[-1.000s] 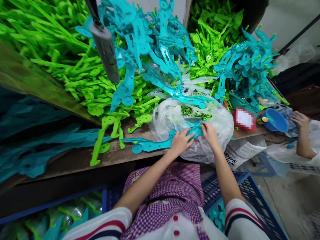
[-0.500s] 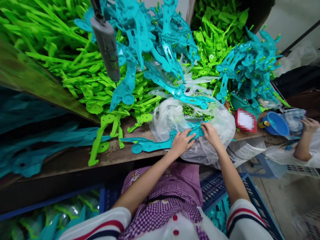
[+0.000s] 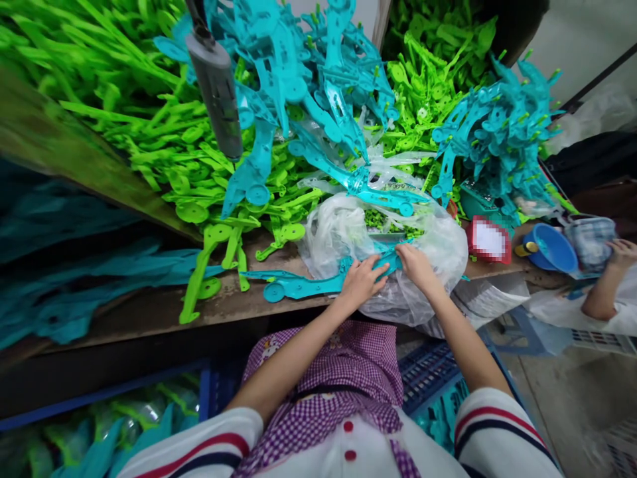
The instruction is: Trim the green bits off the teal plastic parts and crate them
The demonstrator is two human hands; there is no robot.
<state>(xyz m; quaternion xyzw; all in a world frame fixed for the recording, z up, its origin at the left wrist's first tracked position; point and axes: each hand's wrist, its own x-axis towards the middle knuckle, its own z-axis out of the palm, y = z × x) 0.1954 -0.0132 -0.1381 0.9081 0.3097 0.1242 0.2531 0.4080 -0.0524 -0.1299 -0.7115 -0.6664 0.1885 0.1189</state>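
A long turquoise plastic part (image 3: 308,287) with a round disc at its left end lies along the bench edge, its right half over a clear plastic bag. My left hand (image 3: 362,282) is closed around its middle, fingers across the top. The fingertips of my right hand (image 3: 417,267) are pinched together against the part's right section; whatever is between them is too small or hidden to make out. Just beyond my hands, the opened plastic bag (image 3: 328,232) holds small green pieces (image 3: 381,221). Another turquoise part (image 3: 388,198) rests across the bag's far side.
Bright green plastic parts (image 3: 124,119) and turquoise parts (image 3: 279,60) are heaped behind. A grey cylindrical tool (image 3: 216,96) hangs at upper left. To the right are a red container (image 3: 505,249), a blue bowl (image 3: 552,247) and another person's hand (image 3: 622,252). Blue crates (image 3: 423,372) stand below.
My right hand has shifted slightly left along the turquoise part, towards my left hand. My left hand stays in place on the part.
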